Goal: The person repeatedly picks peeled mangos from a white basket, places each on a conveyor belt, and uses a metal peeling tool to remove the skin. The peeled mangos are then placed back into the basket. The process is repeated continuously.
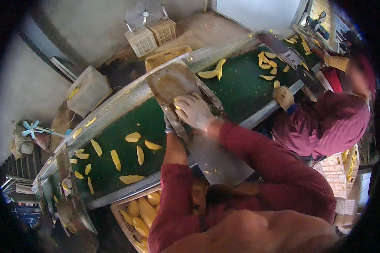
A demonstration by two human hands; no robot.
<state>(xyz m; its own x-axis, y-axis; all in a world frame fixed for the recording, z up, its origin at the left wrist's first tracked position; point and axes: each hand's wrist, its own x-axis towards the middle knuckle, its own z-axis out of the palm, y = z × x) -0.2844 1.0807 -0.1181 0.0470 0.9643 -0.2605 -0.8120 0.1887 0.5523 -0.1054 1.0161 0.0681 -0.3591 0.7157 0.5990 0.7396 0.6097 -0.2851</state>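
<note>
My right hand (194, 111), in a pale glove, presses down on a worn board (174, 79) that lies across the green conveyor belt. A bit of yellow fruit (176, 103) shows at its fingertips, mostly hidden under the hand. My left hand (168, 124), gloved too, is at the board's left edge, low beside it; only a little of it shows, and its fingers are hidden. Yellow fruit slices (115, 160) lie scattered on the belt (114, 136) to the left, and a few longer slices (209, 74) lie on it to the right.
A plastic crate (117, 208) of peeled yellow fruit (147, 212) stands below the belt. At the right a co-worker's gloved hand (283, 97) holds a piece of fruit over the belt's near rail. Crates (141, 41) and a fan (145, 14) stand beyond the belt; stacked crates (332, 177) are at right.
</note>
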